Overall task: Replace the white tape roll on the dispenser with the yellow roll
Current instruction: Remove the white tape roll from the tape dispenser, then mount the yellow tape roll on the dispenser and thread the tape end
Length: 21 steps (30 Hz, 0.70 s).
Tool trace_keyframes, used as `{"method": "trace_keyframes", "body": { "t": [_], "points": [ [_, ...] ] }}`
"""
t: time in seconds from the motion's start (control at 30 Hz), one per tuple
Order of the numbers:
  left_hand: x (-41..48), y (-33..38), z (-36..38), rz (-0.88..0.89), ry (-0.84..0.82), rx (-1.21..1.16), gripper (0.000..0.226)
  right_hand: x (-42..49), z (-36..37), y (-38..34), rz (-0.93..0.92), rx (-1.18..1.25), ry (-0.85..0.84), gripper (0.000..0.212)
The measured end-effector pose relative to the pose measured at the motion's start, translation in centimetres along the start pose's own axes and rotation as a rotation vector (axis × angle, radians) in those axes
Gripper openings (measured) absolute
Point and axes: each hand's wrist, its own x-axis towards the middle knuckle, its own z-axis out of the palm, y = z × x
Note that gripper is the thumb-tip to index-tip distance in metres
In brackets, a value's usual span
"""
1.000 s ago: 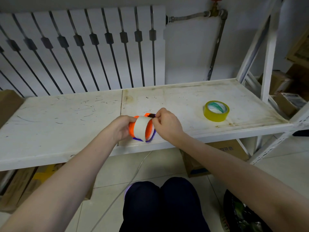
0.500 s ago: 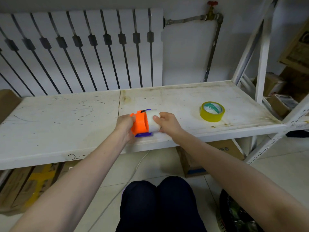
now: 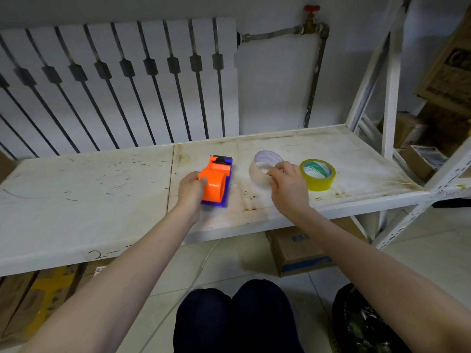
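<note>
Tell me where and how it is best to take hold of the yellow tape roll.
The yellow tape roll lies flat, hole up. Probably come from above: thumb in the core, fingers on the outer wall, at its near side, away from the white tape roll.

Storeroom or stockroom: white slotted-angle metal shelving [image 3: 390,103] with a scuffed, stained shelf board [image 3: 76,200]; cardboard cartons [image 3: 298,253] stacked beneath and alongside; tiled floor [image 3: 420,240]; white wall radiator [image 3: 127,80] with exposed pipe and red valve [image 3: 311,8].
</note>
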Motion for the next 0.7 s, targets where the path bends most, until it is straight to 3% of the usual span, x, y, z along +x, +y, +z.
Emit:
{"method": "trace_keyframes", "body": {
  "t": [0.1, 0.17, 0.27, 0.37, 0.7],
  "points": [
    [0.0, 0.3, 0.9, -0.301, -0.079, -0.441, 0.023, 0.1, -0.4, 1.9, 0.034, -0.038, 0.148, 0.015],
    [0.1, 0.1, 1.7, -0.371, -0.128, -0.513, 0.033, 0.9, -1.3, 3.2, 0.168, -0.048, 0.212, 0.019],
    [0.3, -0.4, 3.2, -0.429, -0.170, -0.524, 0.022, 2.4, -2.8, 6.1, 0.348, -0.072, 0.275, 0.024],
    [0.9, -0.9, 4.5, -0.453, -0.193, -0.519, 0.037, 3.2, -3.8, 9.7, 0.482, -0.134, 0.319, 0.025],
    [1.4, -1.2, 6.6, -0.508, -0.197, -0.490, 0.041, 1.9, -3.2, 15.7, 0.693, -0.218, 0.125, 0.035]
  ]
}}
